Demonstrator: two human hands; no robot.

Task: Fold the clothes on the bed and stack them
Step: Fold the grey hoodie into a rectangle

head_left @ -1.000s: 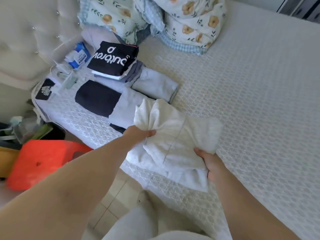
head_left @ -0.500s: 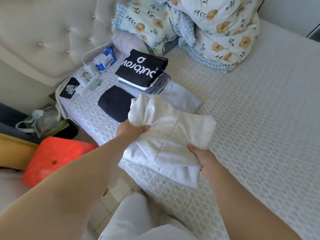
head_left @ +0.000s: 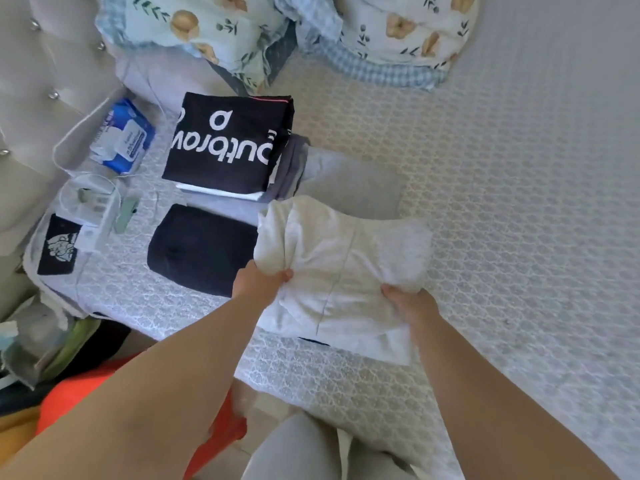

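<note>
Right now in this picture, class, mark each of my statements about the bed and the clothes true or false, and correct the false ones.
1. Both hands grip the white garment. True: left hand and right hand each pinch it.
2. The black printed shirt lies on top of a stack. True.
3. The dark folded garment sits to the right of the white one. False: it lies to its left.
4. The floral pillows lie at the near edge of the bed. False: they are at the far end.

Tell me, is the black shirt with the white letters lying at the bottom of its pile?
No, the black shirt with white letters lies on top of its pile, with a white layer and grey clothes showing underneath it.
</note>
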